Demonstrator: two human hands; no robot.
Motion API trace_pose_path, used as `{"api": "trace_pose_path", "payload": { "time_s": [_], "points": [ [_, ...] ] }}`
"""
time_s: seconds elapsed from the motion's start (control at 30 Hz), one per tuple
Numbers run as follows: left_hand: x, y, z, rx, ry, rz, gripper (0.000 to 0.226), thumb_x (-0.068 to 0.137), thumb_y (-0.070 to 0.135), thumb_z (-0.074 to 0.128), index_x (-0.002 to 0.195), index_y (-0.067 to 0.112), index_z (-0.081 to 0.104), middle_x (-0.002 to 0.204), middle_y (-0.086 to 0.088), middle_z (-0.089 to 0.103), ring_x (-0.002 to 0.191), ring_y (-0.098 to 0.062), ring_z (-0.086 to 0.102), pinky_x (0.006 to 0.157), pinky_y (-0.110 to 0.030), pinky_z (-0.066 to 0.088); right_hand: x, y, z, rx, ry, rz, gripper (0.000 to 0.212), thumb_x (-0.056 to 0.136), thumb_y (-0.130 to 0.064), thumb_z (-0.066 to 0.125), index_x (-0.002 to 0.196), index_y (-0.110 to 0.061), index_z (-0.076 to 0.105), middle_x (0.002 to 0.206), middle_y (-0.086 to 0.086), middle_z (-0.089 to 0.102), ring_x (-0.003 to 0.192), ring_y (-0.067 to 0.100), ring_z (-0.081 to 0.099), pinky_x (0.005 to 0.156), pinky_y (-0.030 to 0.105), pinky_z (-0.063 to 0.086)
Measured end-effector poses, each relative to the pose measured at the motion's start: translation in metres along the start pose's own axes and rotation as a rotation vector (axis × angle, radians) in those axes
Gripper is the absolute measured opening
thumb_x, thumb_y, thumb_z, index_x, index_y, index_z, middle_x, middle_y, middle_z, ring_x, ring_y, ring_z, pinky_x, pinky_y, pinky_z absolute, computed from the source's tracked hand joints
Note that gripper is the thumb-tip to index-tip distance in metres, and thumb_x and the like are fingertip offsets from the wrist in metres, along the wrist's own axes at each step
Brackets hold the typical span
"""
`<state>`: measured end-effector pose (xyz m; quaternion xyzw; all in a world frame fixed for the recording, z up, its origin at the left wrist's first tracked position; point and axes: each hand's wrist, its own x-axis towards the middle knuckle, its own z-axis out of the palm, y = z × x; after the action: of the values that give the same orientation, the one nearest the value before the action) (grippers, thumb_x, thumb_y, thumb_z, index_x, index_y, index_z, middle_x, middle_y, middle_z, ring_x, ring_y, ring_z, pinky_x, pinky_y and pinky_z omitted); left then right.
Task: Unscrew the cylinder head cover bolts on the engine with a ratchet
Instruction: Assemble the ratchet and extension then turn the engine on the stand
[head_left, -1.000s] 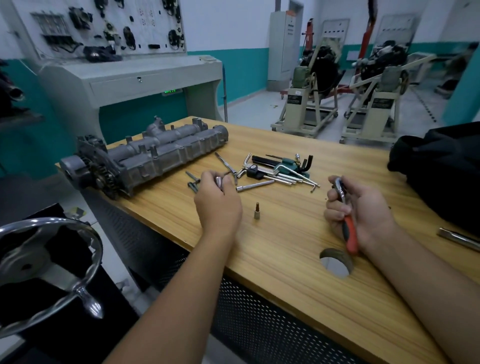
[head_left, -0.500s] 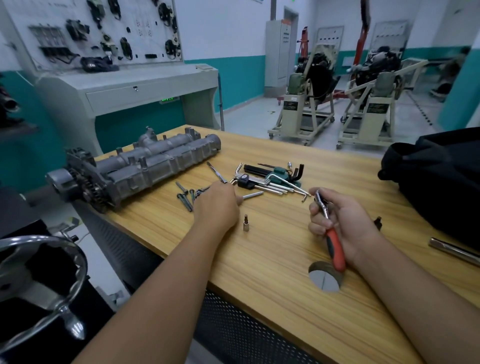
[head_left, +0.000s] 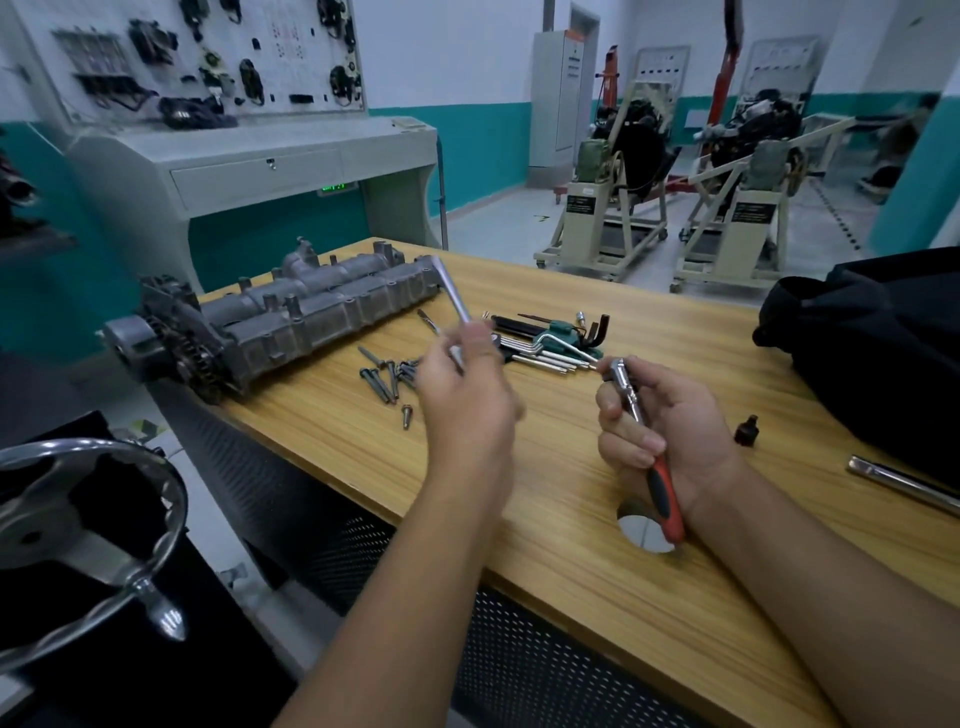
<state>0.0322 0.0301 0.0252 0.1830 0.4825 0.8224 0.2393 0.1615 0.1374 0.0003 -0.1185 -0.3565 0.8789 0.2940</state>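
Observation:
The grey cylinder head cover (head_left: 291, 322) lies along the far left edge of the wooden bench (head_left: 571, 519). Several removed bolts (head_left: 389, 376) lie loose in front of it. My left hand (head_left: 467, 400) grips a silver extension bar (head_left: 454, 299), lifted above the bench and pointing up to the left; the hand and bar are blurred. My right hand (head_left: 660, 431) grips a ratchet (head_left: 644, 441) with a red and black handle, its chrome head pointing toward the hex keys.
A set of hex keys (head_left: 550, 343) lies in the middle of the bench. A black bag (head_left: 872, 358) fills the right side, with a small black socket (head_left: 746, 430) and a chrome bar (head_left: 904, 483) beside it. A round hole (head_left: 641, 532) opens near the front edge.
My left hand picked the extension bar off the bench and raised it. The right hand kept its hold on the ratchet. The camera view shifted.

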Motion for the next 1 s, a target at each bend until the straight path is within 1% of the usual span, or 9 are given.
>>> {"api": "trace_pose_path", "payload": {
  "time_s": [0.1, 0.2, 0.3, 0.4, 0.47, 0.53, 0.57, 0.73, 1.0],
  "points": [
    [-0.029, -0.019, 0.013, -0.168, -0.152, -0.083, 0.016, 0.103, 0.025, 0.057, 0.102, 0.014, 0.068, 0.072, 0.001, 0.057, 0.045, -0.004, 0.035, 0.041, -0.02, 0.03, -0.01, 0.006, 0.008, 0.082, -0.128, 0.052, 0.028, 0.098, -0.026, 0.05, 0.096, -0.005, 0.069, 0.062, 0.007, 0.055, 0.027, 0.006, 0.037, 0.027, 0.018, 0.033],
    [-0.037, -0.03, 0.016, -0.239, -0.168, 0.0, 0.013, 0.09, 0.029, 0.07, 0.087, 0.016, 0.066, 0.073, -0.003, 0.063, 0.044, -0.002, 0.036, 0.04, -0.018, 0.03, -0.019, 0.004, 0.006, 0.098, -0.225, 0.106, 0.028, 0.099, -0.027, 0.05, 0.102, -0.006, 0.068, 0.066, 0.005, 0.052, 0.028, 0.003, 0.032, 0.027, 0.017, 0.034],
    [-0.04, -0.039, 0.015, -0.245, -0.163, -0.002, 0.016, 0.078, 0.031, 0.077, 0.08, 0.018, 0.067, 0.065, 0.003, 0.059, 0.043, -0.004, 0.034, 0.04, -0.02, 0.029, -0.02, 0.002, 0.005, 0.106, -0.238, 0.111, 0.034, 0.096, -0.023, 0.045, 0.104, -0.005, 0.072, 0.069, 0.006, 0.051, 0.032, 0.003, 0.024, 0.027, 0.016, 0.034],
    [-0.043, -0.044, 0.013, -0.248, -0.168, -0.015, 0.01, 0.076, 0.027, 0.081, 0.071, 0.026, 0.072, 0.063, 0.005, 0.061, 0.043, -0.005, 0.036, 0.039, -0.02, 0.03, -0.018, 0.004, 0.006, 0.1, -0.232, 0.112, 0.04, 0.093, -0.019, 0.038, 0.103, -0.004, 0.074, 0.063, 0.006, 0.053, 0.028, 0.004, 0.037, 0.026, 0.017, 0.035],
    [-0.043, -0.044, 0.012, -0.27, -0.154, -0.049, 0.015, 0.074, 0.027, 0.082, 0.078, 0.016, 0.073, 0.058, 0.007, 0.057, 0.043, -0.004, 0.035, 0.04, -0.019, 0.029, -0.018, 0.005, 0.007, 0.081, -0.246, 0.108, 0.038, 0.093, -0.017, 0.039, 0.101, -0.004, 0.074, 0.062, 0.006, 0.054, 0.027, 0.005, 0.04, 0.026, 0.017, 0.035],
    [-0.041, -0.044, 0.011, -0.28, -0.112, -0.072, 0.043, 0.072, 0.027, 0.083, 0.094, -0.006, 0.065, 0.056, 0.007, 0.051, 0.043, -0.005, 0.034, 0.04, -0.019, 0.029, -0.019, 0.006, 0.008, 0.066, -0.249, 0.1, 0.037, 0.091, -0.015, 0.04, 0.1, -0.004, 0.074, 0.061, 0.007, 0.055, 0.027, 0.005, 0.04, 0.027, 0.016, 0.034],
    [-0.041, -0.045, 0.01, -0.28, -0.105, -0.07, 0.048, 0.072, 0.027, 0.083, 0.096, -0.01, 0.061, 0.056, 0.007, 0.05, 0.043, -0.004, 0.034, 0.04, -0.019, 0.029, -0.019, 0.007, 0.009, 0.061, -0.244, 0.096, 0.037, 0.091, -0.014, 0.04, 0.1, -0.005, 0.075, 0.06, 0.008, 0.055, 0.027, 0.006, 0.04, 0.027, 0.016, 0.034],
    [-0.043, -0.045, 0.006, -0.307, -0.162, -0.091, 0.026, 0.073, 0.022, 0.082, 0.076, 0.012, 0.058, 0.064, -0.001, 0.048, 0.043, -0.004, 0.035, 0.039, -0.019, 0.029, -0.02, 0.009, 0.014, 0.054, -0.219, 0.059, 0.037, 0.091, -0.011, 0.039, 0.103, -0.01, 0.073, 0.06, 0.01, 0.057, 0.026, 0.006, 0.038, 0.028, 0.014, 0.029],
    [-0.046, -0.042, 0.005, -0.27, -0.192, -0.016, 0.028, 0.071, 0.023, 0.084, 0.068, 0.023, 0.057, 0.059, 0.003, 0.055, 0.044, -0.005, 0.039, 0.041, -0.019, 0.03, -0.026, 0.014, 0.026, 0.099, -0.146, 0.032, 0.021, 0.092, -0.011, 0.044, 0.097, -0.014, 0.065, 0.061, 0.008, 0.051, 0.026, 0.005, 0.035, 0.025, 0.014, 0.028]
  ]
}}
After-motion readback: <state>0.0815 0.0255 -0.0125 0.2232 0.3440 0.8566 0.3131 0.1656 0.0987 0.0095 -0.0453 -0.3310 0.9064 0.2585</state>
